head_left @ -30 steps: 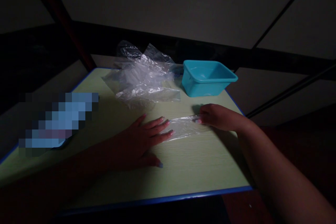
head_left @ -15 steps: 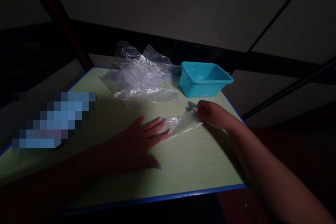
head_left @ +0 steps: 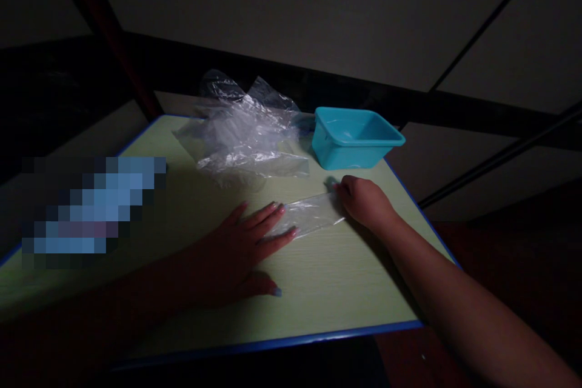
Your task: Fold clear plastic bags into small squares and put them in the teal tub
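Left hand: fingers spread over clear plastic on surface. Right hand: grip closed on plastic's right end.

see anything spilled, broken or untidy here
No spill or breakage shows. The crumpled heap of clear plastic film looks untidy, corners sticking up, left of the turquoise rectangular plastic tub; the clear plastic strip under the left hand lies flatter. The pixelated patch hides something.
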`<state>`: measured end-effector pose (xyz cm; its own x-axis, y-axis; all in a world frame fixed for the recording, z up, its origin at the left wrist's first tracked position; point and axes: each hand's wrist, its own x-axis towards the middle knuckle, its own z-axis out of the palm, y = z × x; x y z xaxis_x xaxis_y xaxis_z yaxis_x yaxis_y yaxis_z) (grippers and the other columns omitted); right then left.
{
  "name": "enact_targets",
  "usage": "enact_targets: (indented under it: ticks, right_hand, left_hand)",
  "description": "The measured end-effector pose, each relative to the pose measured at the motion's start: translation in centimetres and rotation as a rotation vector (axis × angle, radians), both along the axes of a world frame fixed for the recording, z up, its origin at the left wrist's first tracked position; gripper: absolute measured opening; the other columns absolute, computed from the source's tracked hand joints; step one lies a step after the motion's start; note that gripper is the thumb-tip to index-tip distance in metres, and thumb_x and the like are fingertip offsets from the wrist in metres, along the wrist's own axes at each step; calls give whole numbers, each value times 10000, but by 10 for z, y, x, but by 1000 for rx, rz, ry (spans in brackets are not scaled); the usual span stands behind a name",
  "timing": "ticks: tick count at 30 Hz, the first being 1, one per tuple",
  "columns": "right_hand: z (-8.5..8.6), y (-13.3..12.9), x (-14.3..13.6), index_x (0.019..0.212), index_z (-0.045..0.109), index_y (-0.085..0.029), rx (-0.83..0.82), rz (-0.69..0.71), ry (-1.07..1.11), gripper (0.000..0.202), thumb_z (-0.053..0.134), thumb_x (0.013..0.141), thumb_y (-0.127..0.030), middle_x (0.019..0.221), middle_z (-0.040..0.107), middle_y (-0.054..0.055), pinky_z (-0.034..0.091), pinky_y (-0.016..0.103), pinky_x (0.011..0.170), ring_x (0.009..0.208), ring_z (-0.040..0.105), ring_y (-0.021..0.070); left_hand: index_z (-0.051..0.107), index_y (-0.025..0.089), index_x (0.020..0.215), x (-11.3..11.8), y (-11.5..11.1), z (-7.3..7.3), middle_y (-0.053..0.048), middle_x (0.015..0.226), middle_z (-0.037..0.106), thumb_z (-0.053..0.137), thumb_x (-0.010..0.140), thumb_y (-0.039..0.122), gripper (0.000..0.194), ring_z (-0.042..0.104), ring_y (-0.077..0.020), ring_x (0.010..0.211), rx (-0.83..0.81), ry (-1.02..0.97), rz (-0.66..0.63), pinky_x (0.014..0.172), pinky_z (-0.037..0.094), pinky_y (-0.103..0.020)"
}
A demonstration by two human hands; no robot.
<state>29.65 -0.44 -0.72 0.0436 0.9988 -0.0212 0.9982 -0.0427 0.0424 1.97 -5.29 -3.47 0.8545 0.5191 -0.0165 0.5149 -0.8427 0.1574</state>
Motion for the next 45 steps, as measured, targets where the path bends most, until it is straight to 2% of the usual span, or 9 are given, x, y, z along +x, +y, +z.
enact_targets:
  ticks: [11, 19, 25, 29, 32, 38, 42, 45]
  right_hand:
    - [-3, -3, -5, 1075, 607, -167, -39, 6, -76, 321, 389, 983, -383, 935, 719, 180, 372, 308, 567, 824, 690, 300]
    - [1, 2, 5, 1012, 629, -177, -37, -8, -54, 303, 401, 978, -374, 957, 720, 168, 322, 303, 556, 831, 679, 279]
    - [3, 11, 21, 979, 653, -158, -21, -50, -23, 280, 441, 962, -340, 975, 713, 182, 299, 298, 565, 831, 658, 265]
    - [10, 11, 23, 948, 661, -160, 5, -37, 22, 272, 461, 952, -344, 940, 715, 158, 306, 284, 565, 775, 633, 231]
    - [18, 6, 21, 905, 651, -170, 38, -13, 71, 291, 446, 954, -370, 841, 707, 112, 293, 272, 539, 670, 587, 188]
    - [25, -5, 16, 694, 567, -195, 289, 44, 397, 298, 513, 888, -415, 632, 607, 53, 263, 280, 518, 547, 473, 156]
    - [25, -17, 4, 685, 520, -214, 373, 77, 814, 389, 576, 842, -566, 544, 514, -7, 273, 263, 480, 479, 424, 127]
    - [27, -27, -9, 682, 497, -227, 332, 100, 1163, 422, 649, 787, -607, 490, 445, -58, 257, 241, 419, 403, 350, 94]
  left_hand:
    - [246, 273, 1533, 1, 0, 0, -202, 1591, 174, 286, 887, 755, 808, 197, -404, 1457, 0, -4, 4, 1072, 217, -684]
    - [187, 252, 1547, 0, 0, -2, -182, 1599, 177, 276, 922, 708, 779, 185, -371, 1467, -11, -16, -11, 1106, 218, -624]
    - [248, 204, 1532, 3, 0, 5, -187, 1588, 207, 226, 906, 737, 823, 212, -339, 1467, -33, 9, -12, 1128, 185, -608]
    - [277, 179, 1521, 5, 0, 8, -204, 1582, 205, 216, 901, 745, 841, 210, -350, 1465, -78, 37, -31, 1116, 181, -635]
    - [276, 190, 1521, 5, 1, 5, -193, 1587, 200, 219, 906, 738, 825, 208, -354, 1465, -64, 28, -33, 1108, 185, -651]
    - [300, 199, 1513, 5, 0, -1, -188, 1579, 236, 291, 902, 729, 809, 230, -355, 1458, -26, -37, -33, 1123, 175, -630]
    - [294, 192, 1514, 5, -1, 2, -196, 1579, 225, 283, 896, 736, 824, 214, -363, 1462, -54, -21, -25, 1107, 173, -665]
    - [288, 186, 1515, 7, -1, 4, -201, 1580, 214, 261, 894, 745, 836, 215, -368, 1460, -67, -11, -16, 1094, 177, -684]
